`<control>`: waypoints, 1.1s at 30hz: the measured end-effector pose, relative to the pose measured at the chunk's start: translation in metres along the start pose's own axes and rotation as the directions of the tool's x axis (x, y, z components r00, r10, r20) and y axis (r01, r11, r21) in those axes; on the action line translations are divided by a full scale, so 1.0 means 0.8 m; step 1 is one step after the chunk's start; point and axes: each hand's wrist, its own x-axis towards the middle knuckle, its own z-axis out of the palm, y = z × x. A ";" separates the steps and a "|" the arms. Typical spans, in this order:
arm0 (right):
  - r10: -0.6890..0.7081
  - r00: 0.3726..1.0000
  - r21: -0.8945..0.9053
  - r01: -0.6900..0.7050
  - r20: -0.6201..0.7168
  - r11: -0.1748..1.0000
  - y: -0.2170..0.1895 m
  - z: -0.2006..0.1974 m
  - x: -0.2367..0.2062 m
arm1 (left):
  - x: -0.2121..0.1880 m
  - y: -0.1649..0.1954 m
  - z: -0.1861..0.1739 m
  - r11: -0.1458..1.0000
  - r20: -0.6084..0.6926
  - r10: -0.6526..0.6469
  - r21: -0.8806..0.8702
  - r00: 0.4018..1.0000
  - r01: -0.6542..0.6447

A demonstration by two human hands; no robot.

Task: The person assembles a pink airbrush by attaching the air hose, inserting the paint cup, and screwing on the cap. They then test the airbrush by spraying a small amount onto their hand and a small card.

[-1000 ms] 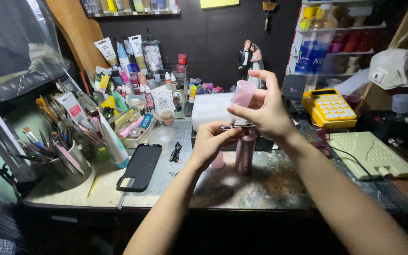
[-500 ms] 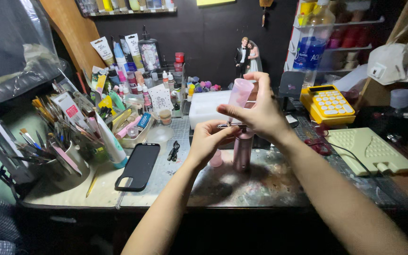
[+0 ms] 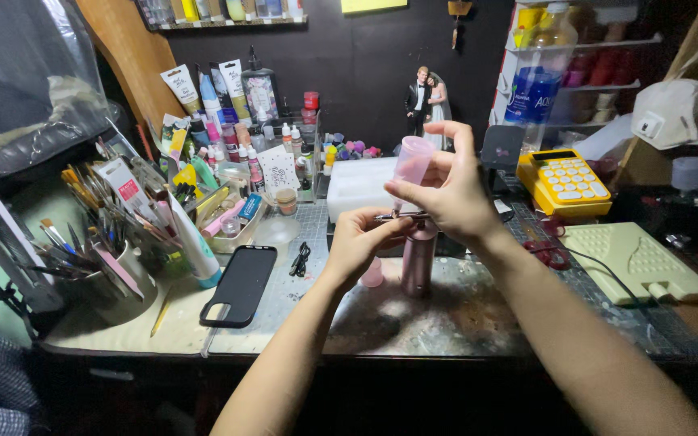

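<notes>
Both hands — left hand [image 3: 365, 242], right hand [image 3: 450, 198] — clasp the pink airbrush [image 3: 418, 257] upright.

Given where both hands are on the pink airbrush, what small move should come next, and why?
Probably lower the translucent pink cup onto the upright pink airbrush: the right hand holds the cup just above it, while the left hand steadies the body on the mat.

The airbrush [image 3: 418, 257] looks like satin pink metal, its cup [image 3: 411, 164] translucent pink plastic. The table [image 3: 446, 319] is worn, paint-blotched and dull. At nine o'clock the phone case [image 3: 240, 284] is matt black; at two o'clock the calculator [image 3: 563, 182] is glossy yellow plastic.
</notes>
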 end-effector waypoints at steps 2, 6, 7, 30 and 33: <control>0.051 0.996 0.177 -0.063 0.070 0.982 0.000 -0.009 0.002 | 0.001 -0.001 0.001 1.000 -0.007 0.003 0.002 1.000 -0.003; -0.014 0.980 0.318 -0.051 0.200 0.947 0.000 -0.017 0.005 | 0.002 -0.002 0.002 1.000 0.001 0.013 -0.001 1.000 -0.013; 0.000 0.988 0.210 -0.033 0.155 0.977 0.000 -0.013 0.004 | 0.002 -0.001 0.002 1.000 0.005 0.017 0.001 1.000 -0.017; 0.054 0.985 0.413 -0.118 0.163 0.903 0.004 -0.015 -0.001 | 0.000 0.003 0.005 1.000 -0.011 0.008 0.016 1.000 -0.008; 0.087 0.979 0.365 -0.150 0.185 0.919 0.005 -0.014 0.004 | 0.000 0.004 0.004 1.000 -0.006 -0.002 0.018 1.000 0.002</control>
